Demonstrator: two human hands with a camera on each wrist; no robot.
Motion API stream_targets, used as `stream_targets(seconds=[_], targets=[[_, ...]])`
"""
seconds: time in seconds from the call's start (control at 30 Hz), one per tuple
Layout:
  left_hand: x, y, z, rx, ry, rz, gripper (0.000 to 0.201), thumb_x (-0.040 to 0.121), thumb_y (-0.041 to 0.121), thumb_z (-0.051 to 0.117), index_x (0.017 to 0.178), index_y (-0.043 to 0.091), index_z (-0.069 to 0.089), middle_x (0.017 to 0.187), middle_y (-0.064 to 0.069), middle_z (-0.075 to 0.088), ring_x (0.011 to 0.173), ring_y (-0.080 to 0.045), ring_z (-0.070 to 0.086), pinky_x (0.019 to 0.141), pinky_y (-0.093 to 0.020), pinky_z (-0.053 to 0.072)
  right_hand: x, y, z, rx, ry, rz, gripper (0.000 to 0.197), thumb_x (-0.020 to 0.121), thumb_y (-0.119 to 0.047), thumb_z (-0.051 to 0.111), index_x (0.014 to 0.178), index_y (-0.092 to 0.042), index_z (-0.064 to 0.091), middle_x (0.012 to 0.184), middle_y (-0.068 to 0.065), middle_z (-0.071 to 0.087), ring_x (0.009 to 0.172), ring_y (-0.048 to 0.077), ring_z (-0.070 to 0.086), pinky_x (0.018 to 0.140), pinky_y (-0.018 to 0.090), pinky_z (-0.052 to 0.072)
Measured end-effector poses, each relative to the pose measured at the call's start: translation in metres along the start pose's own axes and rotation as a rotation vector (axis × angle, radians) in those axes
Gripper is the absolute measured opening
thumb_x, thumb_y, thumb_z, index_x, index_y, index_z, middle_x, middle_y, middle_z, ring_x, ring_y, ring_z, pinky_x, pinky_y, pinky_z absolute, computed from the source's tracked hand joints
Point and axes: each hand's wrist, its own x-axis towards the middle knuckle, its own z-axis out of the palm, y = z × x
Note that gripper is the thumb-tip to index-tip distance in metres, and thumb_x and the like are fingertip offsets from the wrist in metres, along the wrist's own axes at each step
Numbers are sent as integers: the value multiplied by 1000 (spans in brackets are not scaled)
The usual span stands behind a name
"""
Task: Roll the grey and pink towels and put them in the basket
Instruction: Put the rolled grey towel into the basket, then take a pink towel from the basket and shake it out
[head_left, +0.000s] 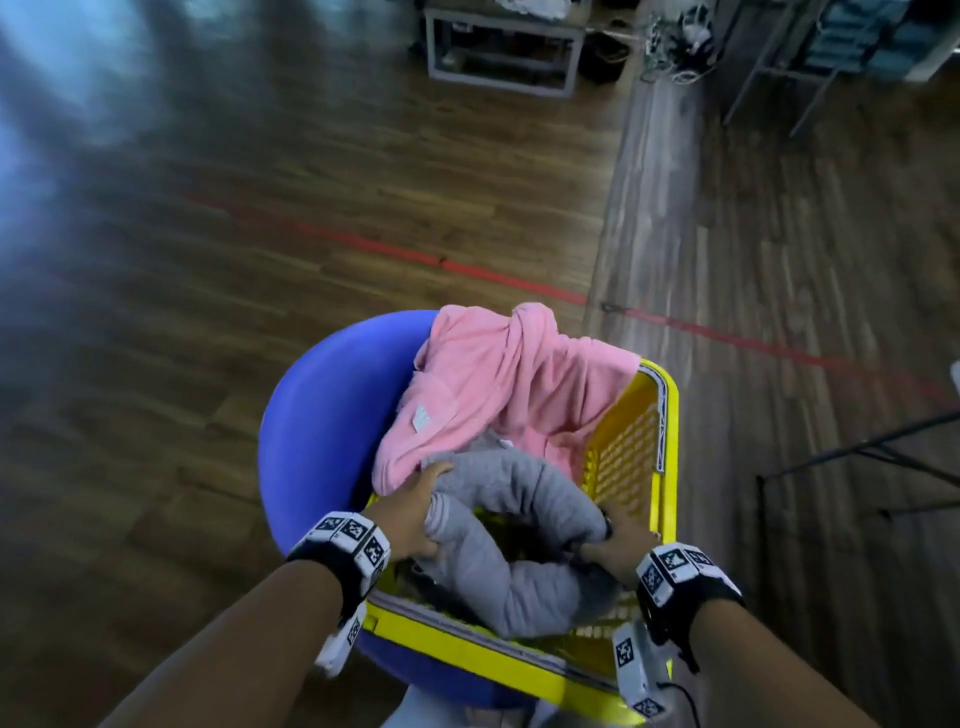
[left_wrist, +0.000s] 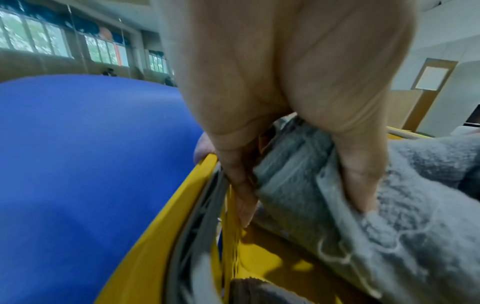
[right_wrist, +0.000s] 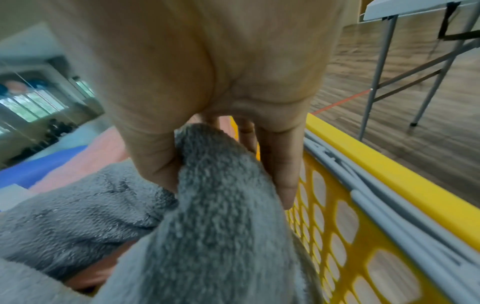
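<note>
- Towels both sit in the yellow basket (head_left: 667, 415), which rests on a blue round seat (head_left: 322, 415).
- My left hand (head_left: 410, 514) has its grip curled round the left end of the grey towel (head_left: 519, 519).
- My right hand (head_left: 621, 543) pinches its right end, by the basket's right wall.
- The pink towel (head_left: 498, 379) lies unrolled at the far end, spilling over the rim.

My head camera is looking steeply down at the yellow basket (head_left: 667, 415) from above. Both wrist cameras are peering along my palms, very close, left facing its left rim, right its right wall; all are sharing the grey towel (head_left: 519, 499).
</note>
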Motion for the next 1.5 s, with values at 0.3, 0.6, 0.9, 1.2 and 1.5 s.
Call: stream_targets(seconds=[0.3, 0.6, 0.9, 1.2, 1.5], targets=[[33, 12, 16, 405, -370, -74, 78, 74, 37, 76, 139, 19, 38, 130, -10, 57, 114, -28, 58, 89, -33, 48, 24, -10, 8, -233, -159, 92, 70, 82, -49, 65, 139, -17, 41, 134, 8, 55, 112, 21, 56, 54, 21, 31], [59, 35, -8, 205, -276, -14, 52, 83, 37, 69, 128, 18, 50, 122, -6, 61, 112, -26, 58, 87, -28, 44, 58, -2, 25, -142, -5, 159, 44, 84, -42, 60, 115, -11, 54, 118, 18, 62, 104, 33, 60, 75, 30, 43], [63, 12, -54, 254, 296, -419, 71, 83, 41, 67, 140, 23, 30, 129, -12, 43, 114, -37, 48, 88, -45, 43, 81, -10, 31, -103, -14, 31, 42, 84, -43, 62, 119, -22, 53, 108, 4, 67, 101, 25, 62, 77, 27, 43], [51, -19, -78, -8, 359, -154, 21, 96, 29, 53, 105, 10, 53, 94, -17, 65, 88, -41, 60, 75, -45, 50, 89, -7, 39, -214, 8, -15, 33, 85, -38, 61, 111, -19, 57, 111, 9, 63, 100, 28, 61, 74, 28, 42], [43, 50, -147, -327, 433, 210, 28, 101, 22, 48, 125, 17, 62, 119, 1, 67, 109, -15, 61, 94, -30, 47, 79, -29, 18, -141, 26, -97, 32, 85, -38, 61, 113, -23, 58, 109, 4, 67, 100, 24, 62, 78, 24, 43]])
